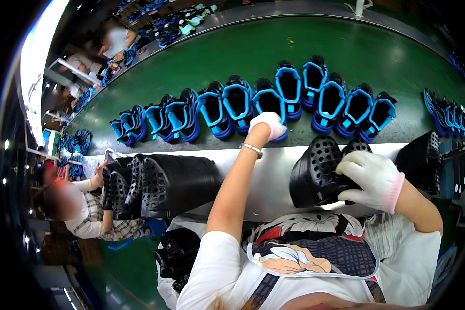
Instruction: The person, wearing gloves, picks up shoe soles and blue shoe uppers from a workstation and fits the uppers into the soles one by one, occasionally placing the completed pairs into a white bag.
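My left hand (267, 124), in a white glove, reaches out over the green conveyor belt (253, 57) and rests on a black and blue shoe (266, 101) in the row, fingers curled on its heel end. My right hand (369, 178), also white-gloved with a pink cuff, grips a stack of black perforated insoles (315, 170) standing on the white ledge (266, 178) in front of me. A long row of blue-lined black shoes (212, 108) runs across the belt.
A large stack of black perforated insoles (170, 183) lies on the ledge at left, more insoles (421, 157) at right. Another person (82, 206) sits at my left. More blue shoes (447, 113) stand at the belt's right end. Other workers (113, 41) are far back.
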Available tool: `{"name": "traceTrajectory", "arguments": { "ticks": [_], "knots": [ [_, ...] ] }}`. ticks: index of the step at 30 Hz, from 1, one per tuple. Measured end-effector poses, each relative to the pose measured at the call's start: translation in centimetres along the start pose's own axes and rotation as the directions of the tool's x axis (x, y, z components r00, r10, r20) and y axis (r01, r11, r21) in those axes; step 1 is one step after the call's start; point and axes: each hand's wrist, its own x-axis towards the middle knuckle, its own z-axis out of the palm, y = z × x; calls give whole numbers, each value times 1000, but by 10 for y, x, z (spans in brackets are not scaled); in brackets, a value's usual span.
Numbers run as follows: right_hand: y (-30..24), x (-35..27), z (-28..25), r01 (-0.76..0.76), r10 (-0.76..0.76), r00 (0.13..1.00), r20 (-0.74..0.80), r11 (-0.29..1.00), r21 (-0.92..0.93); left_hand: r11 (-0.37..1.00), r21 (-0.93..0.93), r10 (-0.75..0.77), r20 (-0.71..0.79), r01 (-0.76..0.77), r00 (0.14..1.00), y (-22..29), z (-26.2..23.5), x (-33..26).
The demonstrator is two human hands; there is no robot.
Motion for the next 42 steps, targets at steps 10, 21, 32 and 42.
{"name": "traceTrajectory", "arguments": {
  "ticks": [10, 21, 32, 42],
  "knots": [
    [-3, 8, -5, -81, 80, 996, 41, 997, 22, 996, -44, -81, 48, 83, 996, -6, 9, 4],
    [-13, 11, -30, -211, 189, 965, 181, 971, 109, 961, -250, 26, -341, -118, 940, -23, 27, -14],
    [-31, 64, -32, 131, -128, 972, -198, 991, 2, -581, -796, 513, -518, -168, 684, 15, 3, -124],
    [-1, 75, -23, -7, 36, 991, -131, 977, 211, -272, -832, 187, -538, -483, 822, -13, 48, -73]
  ]
}}
